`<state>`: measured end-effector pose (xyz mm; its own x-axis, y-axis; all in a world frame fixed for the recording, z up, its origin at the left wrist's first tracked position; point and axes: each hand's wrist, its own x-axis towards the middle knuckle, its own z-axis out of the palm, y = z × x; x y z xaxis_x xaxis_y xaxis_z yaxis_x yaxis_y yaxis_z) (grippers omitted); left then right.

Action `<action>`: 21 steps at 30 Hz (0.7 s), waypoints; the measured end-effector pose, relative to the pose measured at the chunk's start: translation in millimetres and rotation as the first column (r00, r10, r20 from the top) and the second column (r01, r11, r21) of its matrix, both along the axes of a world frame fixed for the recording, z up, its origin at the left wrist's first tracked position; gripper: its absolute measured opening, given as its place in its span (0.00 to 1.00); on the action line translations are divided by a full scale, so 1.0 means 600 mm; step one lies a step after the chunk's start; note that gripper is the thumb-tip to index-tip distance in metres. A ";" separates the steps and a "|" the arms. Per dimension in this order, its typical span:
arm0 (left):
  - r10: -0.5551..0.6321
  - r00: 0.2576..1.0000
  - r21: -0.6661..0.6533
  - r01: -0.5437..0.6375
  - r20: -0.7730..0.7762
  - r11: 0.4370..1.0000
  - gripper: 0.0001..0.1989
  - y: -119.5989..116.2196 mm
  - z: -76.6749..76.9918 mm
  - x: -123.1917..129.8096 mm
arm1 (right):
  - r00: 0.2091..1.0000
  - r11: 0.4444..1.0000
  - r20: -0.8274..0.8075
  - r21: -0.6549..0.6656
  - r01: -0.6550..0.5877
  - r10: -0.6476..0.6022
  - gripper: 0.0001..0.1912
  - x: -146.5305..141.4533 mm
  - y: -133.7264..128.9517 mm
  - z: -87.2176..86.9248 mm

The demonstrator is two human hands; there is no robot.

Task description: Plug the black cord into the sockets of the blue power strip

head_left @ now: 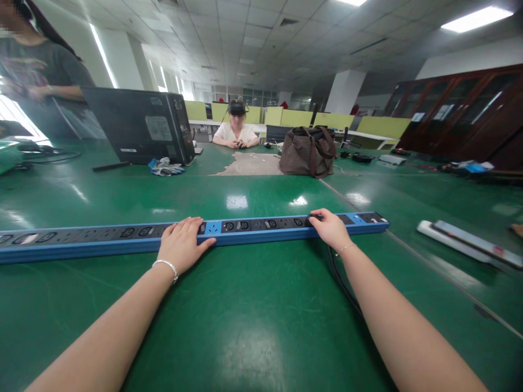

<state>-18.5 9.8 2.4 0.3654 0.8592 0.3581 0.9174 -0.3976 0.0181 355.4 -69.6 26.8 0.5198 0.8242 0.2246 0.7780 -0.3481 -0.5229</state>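
Note:
A long blue power strip with a row of black and blue sockets lies across the green table. My left hand rests flat over its middle, fingers stretched out and thumb along the near side. Toward the strip's right end, my right hand is closed on a black plug at one of the sockets. Whether the plug sits fully in the socket is hidden by my fingers. From below that hand a black cable runs down toward me, partly behind my forearm.
Beyond the strip stand a black computer case with work gloves beside it, and a brown bag. At right lies a white and grey bar. One person sits opposite; another stands at left.

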 end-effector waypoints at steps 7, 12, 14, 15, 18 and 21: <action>0.003 1.000 -0.001 -0.003 -0.008 1.000 0.31 -0.001 0.001 0.000 | 0.949 0.993 -0.312 0.115 -0.012 0.048 0.21 -0.004 -0.003 0.001; -0.003 1.000 -0.002 0.003 0.000 1.000 0.31 -0.002 0.002 0.001 | 0.942 0.991 -0.332 0.134 0.004 0.041 0.18 -0.017 -0.003 0.005; 0.001 1.000 -0.005 -0.001 0.000 1.000 0.31 -0.002 0.002 0.001 | 0.931 0.984 -0.363 0.175 0.024 0.042 0.17 -0.010 -0.005 0.010; 0.001 1.000 -0.005 -0.001 0.000 1.000 0.31 -0.002 0.002 0.001 | 0.912 0.974 -0.406 0.223 0.039 0.056 0.16 -0.002 -0.008 0.013; -0.003 1.000 0.004 0.003 -0.003 1.000 0.31 0.000 0.001 0.000 | 0.783 0.912 -0.599 0.396 0.106 0.169 0.17 0.029 -0.022 0.026; -0.003 1.000 0.005 0.003 -0.005 1.000 0.31 0.001 -0.001 0.000 | 0.757 0.899 -0.639 0.401 0.177 0.136 0.19 0.043 -0.029 0.027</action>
<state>-18.5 10.5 1.8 0.3696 0.8562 0.3610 0.9163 -0.4004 0.0116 381.3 -87.2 43.3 0.6808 0.7177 0.1461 0.1988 0.0109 -0.9800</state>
